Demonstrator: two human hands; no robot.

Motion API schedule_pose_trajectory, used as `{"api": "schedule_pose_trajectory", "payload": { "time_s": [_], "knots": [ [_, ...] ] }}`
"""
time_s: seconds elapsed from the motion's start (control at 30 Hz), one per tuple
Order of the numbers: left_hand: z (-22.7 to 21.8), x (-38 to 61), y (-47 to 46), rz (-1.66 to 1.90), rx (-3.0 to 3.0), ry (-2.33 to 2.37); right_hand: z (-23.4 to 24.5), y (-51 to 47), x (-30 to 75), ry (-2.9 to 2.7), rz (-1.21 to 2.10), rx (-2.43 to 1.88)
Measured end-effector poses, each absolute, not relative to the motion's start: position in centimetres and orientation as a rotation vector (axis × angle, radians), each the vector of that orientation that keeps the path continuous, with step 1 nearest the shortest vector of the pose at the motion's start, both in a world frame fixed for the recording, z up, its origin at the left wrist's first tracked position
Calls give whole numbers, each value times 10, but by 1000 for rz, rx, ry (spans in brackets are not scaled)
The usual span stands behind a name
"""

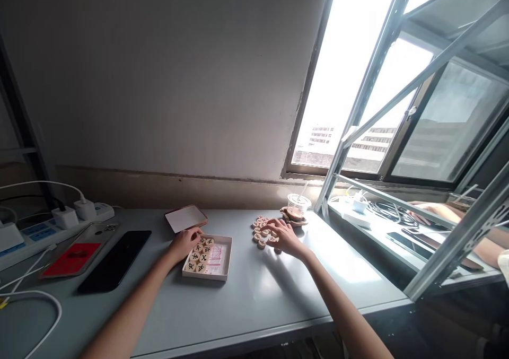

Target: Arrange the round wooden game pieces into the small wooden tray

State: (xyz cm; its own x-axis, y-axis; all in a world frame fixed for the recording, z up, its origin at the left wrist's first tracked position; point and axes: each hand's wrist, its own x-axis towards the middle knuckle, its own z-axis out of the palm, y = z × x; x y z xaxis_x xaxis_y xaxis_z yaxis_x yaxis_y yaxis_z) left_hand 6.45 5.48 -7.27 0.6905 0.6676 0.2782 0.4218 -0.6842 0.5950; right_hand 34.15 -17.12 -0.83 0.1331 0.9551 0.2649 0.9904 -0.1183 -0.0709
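I have the left grip [186, 243] at the far left corner of the shallow, white-walled square box [229, 253], fingers bent over its rim beside the top of the rows inside. From this camera I cannot tell whether those fingers pinch anything or merely rest there. Just to the right of them, inside the box, the round, pale wooden pieces with dark characters [203, 258] lie in two slanting columns along the left side; the right part shows a white floor with pink printing.

My right grip [288, 241] is well apart from the box, over on the right. Its fingers arch leftward above the cluster of small, round wooden loose pieces [257, 237], which lies on the grey, smooth desk [246, 306]. Some loose pieces sit under and just left of the fingertips, and one shows below the palm. The fingers hide the contact, so I cannot tell whether they are spread or pinching one.

Behind the right grip I see the clear plastic cup with a brown drink [297, 206]. The shallow lid with a white inside [186, 219] lies beyond the left grip.
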Motion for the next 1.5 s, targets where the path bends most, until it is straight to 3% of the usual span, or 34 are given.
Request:
{"api": "schedule_pose_trajectory", "payload": {
  "time_s": [0.2, 0.33, 0.53, 0.83, 1.13, 1.5],
  "knots": [
    [-69, 63, 51, 641, 2414, 867, -35, -153, 325, -2208, -110, -2014],
    [-67, 62, 49, 622, 2461, 901, -44, -156, 339, -2078, 15, -2061],
    [-70, 62, 52, 584, 2517, 944, -25, -155, 319, -1901, -42, -1807],
    [-76, 62, 59, 644, 2510, 796, -16, -76, 227, -2408, -174, -1818],
    [-76, 62, 60, 621, 2508, 773, -32, -74, 235, -2275, -309, -1733],
    [-71, 60, 57, 569, 2498, 754, -29, -69, 247, -2059, -35, -1689]
  ]
}}
